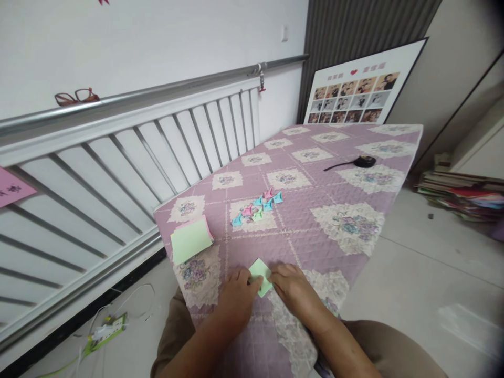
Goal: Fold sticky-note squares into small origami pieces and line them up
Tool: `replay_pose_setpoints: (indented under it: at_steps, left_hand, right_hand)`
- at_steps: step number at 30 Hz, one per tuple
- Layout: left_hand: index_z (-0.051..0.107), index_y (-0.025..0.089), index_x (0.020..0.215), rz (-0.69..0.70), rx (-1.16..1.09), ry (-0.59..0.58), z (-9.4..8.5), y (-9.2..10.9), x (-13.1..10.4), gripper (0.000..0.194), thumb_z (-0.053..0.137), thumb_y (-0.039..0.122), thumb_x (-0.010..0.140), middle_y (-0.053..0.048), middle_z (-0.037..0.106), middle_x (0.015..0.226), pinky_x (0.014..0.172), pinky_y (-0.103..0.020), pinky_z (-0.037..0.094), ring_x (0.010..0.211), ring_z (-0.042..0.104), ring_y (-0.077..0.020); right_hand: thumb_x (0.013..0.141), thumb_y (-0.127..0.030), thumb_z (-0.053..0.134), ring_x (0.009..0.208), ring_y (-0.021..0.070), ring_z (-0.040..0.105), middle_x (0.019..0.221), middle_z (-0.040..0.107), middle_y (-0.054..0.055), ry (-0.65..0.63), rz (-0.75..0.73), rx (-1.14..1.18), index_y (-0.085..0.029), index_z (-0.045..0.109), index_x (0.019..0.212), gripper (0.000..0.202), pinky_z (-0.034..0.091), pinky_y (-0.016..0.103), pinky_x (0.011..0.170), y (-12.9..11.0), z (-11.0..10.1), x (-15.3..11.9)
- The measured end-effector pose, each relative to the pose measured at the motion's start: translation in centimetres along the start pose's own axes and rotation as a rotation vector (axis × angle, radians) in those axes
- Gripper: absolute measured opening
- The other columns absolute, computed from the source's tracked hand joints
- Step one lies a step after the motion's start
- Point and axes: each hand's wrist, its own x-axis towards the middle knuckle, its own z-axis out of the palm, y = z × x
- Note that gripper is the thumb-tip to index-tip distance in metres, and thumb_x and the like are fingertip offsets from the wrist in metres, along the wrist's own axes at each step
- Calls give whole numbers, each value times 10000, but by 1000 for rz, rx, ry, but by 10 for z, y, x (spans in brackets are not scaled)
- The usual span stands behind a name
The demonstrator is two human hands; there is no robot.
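Note:
A small light-green paper square (259,269) lies on the tablecloth at the near side, turned so a corner points away from me. My left hand (240,294) is at its left edge, fingers curled, its thumb pressed onto the paper. At the right corner my right hand (293,289) holds the edge with its fingers closed together. Farther up the table sits a cluster of several small folded paper pieces, among them a blue one (237,220), a pink one (247,210) and a green one (258,214). A stack of coloured paper sheets (191,241), green on top, lies to the left.
The floral purple tablecloth (252,241) covers the table. A black tape measure (365,161) lies toward the far right, its tape partly out. A white radiator (137,163) runs along the left side. On the floor at left is a power strip (106,333) with cables.

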Motion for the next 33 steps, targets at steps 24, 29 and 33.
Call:
replay_pose_setpoints:
  at_steps: [24, 29, 33]
  left_hand:
    - [339, 296, 1385, 147, -32, -34, 0, -8, -13, 619, 496, 148, 804, -101, 400, 1294, 964, -447, 383, 1159, 385, -300]
    - [328, 319, 1398, 138, -36, -57, 5, -8, -11, 682, 532, 122, 778, -109, 395, 1323, 963, -471, 381, 1176, 397, -326]
    - [359, 326, 1382, 160, -72, -41, 9, -13, -13, 620, 526, 139, 814, -94, 352, 1399, 1012, -479, 333, 1247, 352, -325]
  right_hand:
    - [838, -409, 529, 1008, 280, 550, 1102, 631, 92, 213, 469, -83, -215, 560, 1139, 360, 365, 451, 867, -10, 5, 8]
    - [802, -390, 573, 1257, 327, 369, 1342, 498, 124, 133, 484, -180, -216, 420, 1319, 567, 249, 555, 976, -23, 17, 17]
    - [801, -391, 570, 1307, 335, 311, 1392, 453, 126, 72, 523, -182, -214, 404, 1345, 596, 233, 578, 990, -19, 17, 18]
